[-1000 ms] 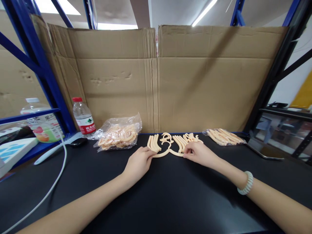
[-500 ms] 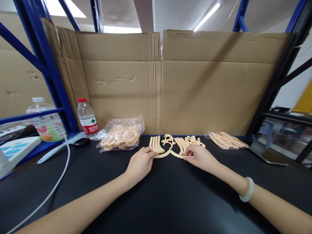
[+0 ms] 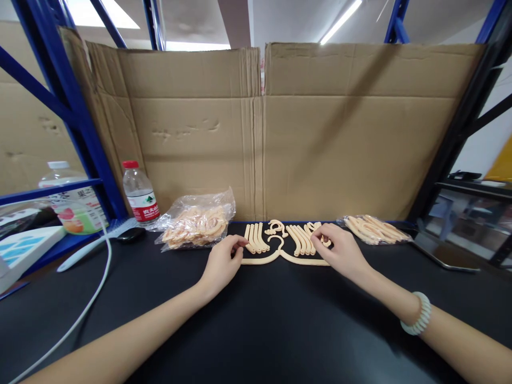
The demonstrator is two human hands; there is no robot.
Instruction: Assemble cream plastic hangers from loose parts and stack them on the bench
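Observation:
On the black table lies a cream hanger (image 3: 281, 253) with its hook pointing away from me and one arm to each side. My left hand (image 3: 223, 262) is at its left end, with bent fingers near the left row of curved cream pieces (image 3: 256, 238); whether the fingertips hold anything is hidden. My right hand (image 3: 340, 250) is at the right end, beside the right row of curved pieces (image 3: 301, 239), its fingers bent and the tips partly hidden. Small hook pieces (image 3: 276, 228) lie between the rows.
A clear bag of cream pieces (image 3: 198, 221) stands at the left, a flatter bag (image 3: 374, 229) at the right. A red-capped bottle (image 3: 141, 194), a blue-handled brush (image 3: 86, 250) and a white cable (image 3: 104, 282) are left. Cardboard (image 3: 340, 144) stands behind.
My hands have moved apart, the left one leftward and the right one rightward. More of the hanger's two arms shows, and the hanger lies slightly nearer to me.

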